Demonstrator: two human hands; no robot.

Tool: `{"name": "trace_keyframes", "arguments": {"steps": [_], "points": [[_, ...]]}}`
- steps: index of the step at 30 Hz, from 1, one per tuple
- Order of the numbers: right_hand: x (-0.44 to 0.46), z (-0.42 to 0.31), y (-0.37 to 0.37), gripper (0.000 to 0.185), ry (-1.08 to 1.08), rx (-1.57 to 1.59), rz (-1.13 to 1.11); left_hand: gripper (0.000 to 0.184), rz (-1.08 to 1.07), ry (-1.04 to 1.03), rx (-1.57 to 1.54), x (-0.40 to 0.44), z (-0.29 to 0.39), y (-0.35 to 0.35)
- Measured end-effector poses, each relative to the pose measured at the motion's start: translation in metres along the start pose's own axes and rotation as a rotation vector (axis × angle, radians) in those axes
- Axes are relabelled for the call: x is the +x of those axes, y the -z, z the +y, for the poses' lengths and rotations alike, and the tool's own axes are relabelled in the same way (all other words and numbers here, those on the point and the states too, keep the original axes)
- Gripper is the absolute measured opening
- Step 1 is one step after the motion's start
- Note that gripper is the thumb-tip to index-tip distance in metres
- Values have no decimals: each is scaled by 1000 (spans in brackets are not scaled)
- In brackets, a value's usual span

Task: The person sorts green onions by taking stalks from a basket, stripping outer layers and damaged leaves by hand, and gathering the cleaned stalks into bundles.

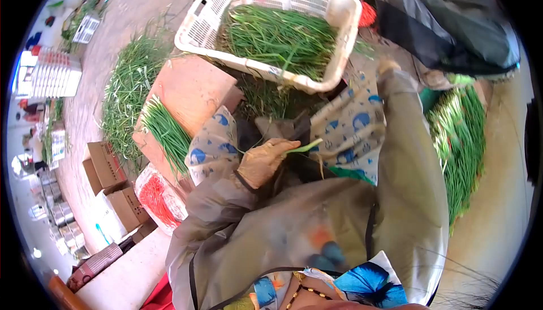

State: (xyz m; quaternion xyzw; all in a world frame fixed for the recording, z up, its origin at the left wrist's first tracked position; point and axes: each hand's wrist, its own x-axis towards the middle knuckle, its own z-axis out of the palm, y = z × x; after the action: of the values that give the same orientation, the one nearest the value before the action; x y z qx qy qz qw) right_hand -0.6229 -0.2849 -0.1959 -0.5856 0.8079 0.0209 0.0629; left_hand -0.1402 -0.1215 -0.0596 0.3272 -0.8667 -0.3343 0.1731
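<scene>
My left hand [264, 163], in what looks like a tan glove, is closed over my lap on a pale-green chive stalk [307, 146]. My right arm stretches forward, and my right hand [389, 66] shows only as a small part beyond the sleeve cuff, near the right side of the basket. Its fingers are hidden. Ahead stands a white plastic basket [263, 68] with a heap of long green chives [277, 36] in it. To the left, a bundle of chives [167, 132] lies on a wooden board [189, 87], white ends away from me.
Loose green leaves [130, 87] are piled on the floor at left. Red ties [158, 200] lie near cardboard boxes [125, 205]. Stacked chives [461, 146] stand at right. Dark clothing [444, 24], apparently another person's, is at upper right. White crates [56, 75] stand farther left.
</scene>
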Motion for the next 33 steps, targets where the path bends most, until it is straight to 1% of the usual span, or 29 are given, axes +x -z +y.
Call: {"name": "trace_keyframes", "arguments": {"steps": [2,3,5,7,8,10,11,12,13,14,15,16,17,18,20,21,25,31,33], "points": [[6,9,-11,21,-73,-36,-102,30,77,265,-268,7,-25,15],[10,16,-17,21,-107,-50,-140,27,14,520,-533,21,-28,35],[23,23,-18,23,-149,-82,-180,27,205,469,-835,38,-60,39],[34,28,-11,24,-193,-122,-176,27,220,489,-906,56,-85,55],[47,30,-5,24,-183,-139,-104,26,284,471,-910,68,-97,58],[74,21,13,26,-108,-111,182,29,355,484,-976,82,-123,62],[70,-30,63,27,-84,40,309,32,400,489,-1004,88,-132,63],[64,-77,98,31,-84,263,267,33,424,526,-1048,92,-139,64],[73,-103,98,31,0,291,349,34,464,542,-1054,94,-147,59],[86,-128,98,26,58,403,63,34,497,539,-1055,95,-155,54],[84,-160,90,24,244,576,-111,35,531,543,-1056,95,-162,49],[104,-178,49,25,370,348,-187,34,543,567,-1045,95,-170,45],[106,-204,18,26,315,316,-561,34,555,593,-1032,93,-176,42],[104,-221,-13,26,346,199,-752,34,572,640,-1010,97,-172,46],[95,-233,-69,26,384,29,-936,33,570,641,-1030,99,-178,49],[89,-233,-91,26,384,-14,-979,32,571,628,-1049,99,-181,50],[73,-227,-150,27,336,-77,-1054,31,578,731,-1052,99,-189,57],[52,-230,-208,27,299,-70,-1056,29,580,699,-1141,106,-195,61],[47,-231,-221,27,294,-64,-1057,28,546,728,-1200,107,-192,63]]}}
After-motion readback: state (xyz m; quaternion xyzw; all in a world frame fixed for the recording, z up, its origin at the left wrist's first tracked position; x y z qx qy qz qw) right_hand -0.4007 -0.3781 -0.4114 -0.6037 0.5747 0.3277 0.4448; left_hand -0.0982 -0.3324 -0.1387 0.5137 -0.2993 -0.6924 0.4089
